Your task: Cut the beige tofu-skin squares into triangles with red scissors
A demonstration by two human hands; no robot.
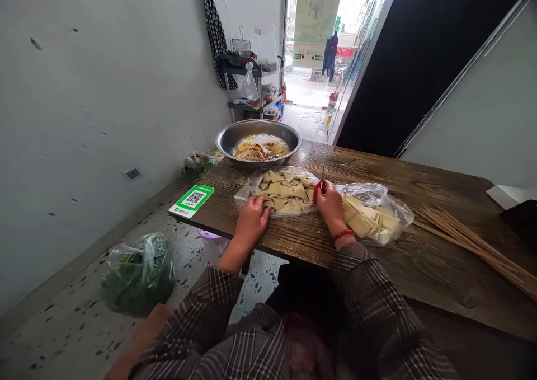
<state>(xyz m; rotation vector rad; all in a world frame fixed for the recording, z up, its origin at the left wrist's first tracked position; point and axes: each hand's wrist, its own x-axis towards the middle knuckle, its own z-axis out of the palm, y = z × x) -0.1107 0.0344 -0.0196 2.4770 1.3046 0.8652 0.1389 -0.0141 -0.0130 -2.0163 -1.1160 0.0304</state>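
Observation:
My right hand is closed around the red handles of a pair of scissors, its blades pointing up and away from me. It is at the right edge of a clear plastic bag spread under a pile of cut, pale tofu-skin-like pieces, many of them triangular. My left hand rests on the near left edge of that pile, thumb apart from the fingers; the fingertips are partly hidden. Right of my right hand, a second clear bag holds larger pale squares in a stack.
Behind the pile stands a steel basin with bagged yellowish food. A QR-code card lies at the table's left corner, wooden skewers at right. On the floor are a bag of greens and a blurred bare limb, owner unclear.

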